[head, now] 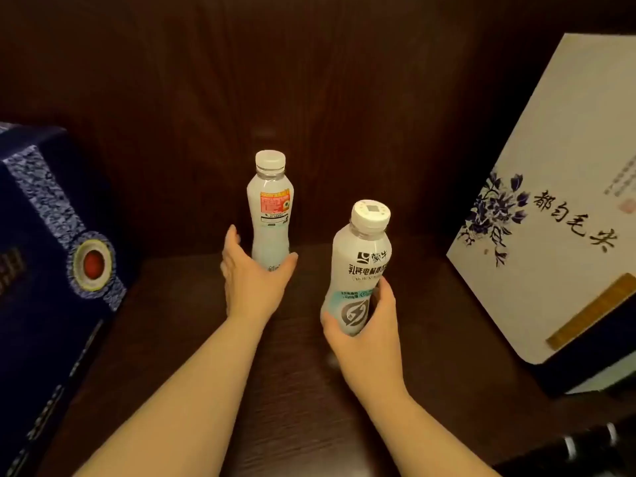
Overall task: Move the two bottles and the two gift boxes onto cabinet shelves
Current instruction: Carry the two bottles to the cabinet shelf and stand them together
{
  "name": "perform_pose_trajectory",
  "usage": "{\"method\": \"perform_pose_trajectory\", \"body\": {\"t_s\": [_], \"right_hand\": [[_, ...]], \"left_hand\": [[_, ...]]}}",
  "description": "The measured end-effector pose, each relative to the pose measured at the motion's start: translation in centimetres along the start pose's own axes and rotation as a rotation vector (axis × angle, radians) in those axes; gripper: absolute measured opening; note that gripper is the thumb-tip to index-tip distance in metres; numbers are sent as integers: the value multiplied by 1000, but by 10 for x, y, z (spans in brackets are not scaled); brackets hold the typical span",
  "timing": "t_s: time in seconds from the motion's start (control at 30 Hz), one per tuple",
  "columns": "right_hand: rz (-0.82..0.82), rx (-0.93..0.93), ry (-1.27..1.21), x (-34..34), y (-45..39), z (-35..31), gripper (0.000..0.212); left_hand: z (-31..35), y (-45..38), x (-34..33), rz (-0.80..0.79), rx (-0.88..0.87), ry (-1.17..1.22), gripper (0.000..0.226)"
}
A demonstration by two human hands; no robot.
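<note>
Two white drink bottles with white caps are on a dark wooden cabinet shelf (192, 325). The far bottle (270, 215) stands upright near the back panel; my left hand (249, 277) cups its base with fingers spread, thumb on its right side. My right hand (366, 325) grips the lower half of the near bottle (361, 266), which tilts slightly; I cannot tell whether it touches the shelf. A dark blue gift box (58, 270) with a patterned band and red medallion stands at the left. A white gift box (557, 208) with blue flowers and black characters leans at the right.
The dark wooden back panel (327, 98) closes the shelf behind the bottles. Bare shelf lies between the two gift boxes around my forearms. Some dark items with metallic glints (585, 445) sit at the bottom right corner.
</note>
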State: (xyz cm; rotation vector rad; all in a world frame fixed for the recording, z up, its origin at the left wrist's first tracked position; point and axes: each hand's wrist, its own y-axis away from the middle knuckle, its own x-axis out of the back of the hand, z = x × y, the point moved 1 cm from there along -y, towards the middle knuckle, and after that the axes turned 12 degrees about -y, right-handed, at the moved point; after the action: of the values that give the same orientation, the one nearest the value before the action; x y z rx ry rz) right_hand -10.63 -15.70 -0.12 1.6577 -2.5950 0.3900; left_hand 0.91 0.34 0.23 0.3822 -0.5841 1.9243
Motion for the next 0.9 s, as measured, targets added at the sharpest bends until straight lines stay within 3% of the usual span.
{"method": "perform_pose_trajectory", "body": {"t_s": [0.13,0.23,0.33,0.57,0.67,0.9], "right_hand": [[-6,20,42,-3,-5,4,87],[-11,14,42,-5,-7,7,78],[-4,36,48,-3,-7,6,75],[55,70,-2,0,-6,8,76],[120,17,-83,10,4,6,75],[50,-127,-198,57,75,1,72]], "left_hand": [[-1,-23,-11,-66,-8,-34,111],[-1,-28,-17,-79,-47,-30,92],[-2,-26,-18,-58,-87,-4,75],[-4,1,-4,-55,-106,12,64],[-9,31,9,-82,-86,40,62],[-2,109,44,-62,63,121,62]]}}
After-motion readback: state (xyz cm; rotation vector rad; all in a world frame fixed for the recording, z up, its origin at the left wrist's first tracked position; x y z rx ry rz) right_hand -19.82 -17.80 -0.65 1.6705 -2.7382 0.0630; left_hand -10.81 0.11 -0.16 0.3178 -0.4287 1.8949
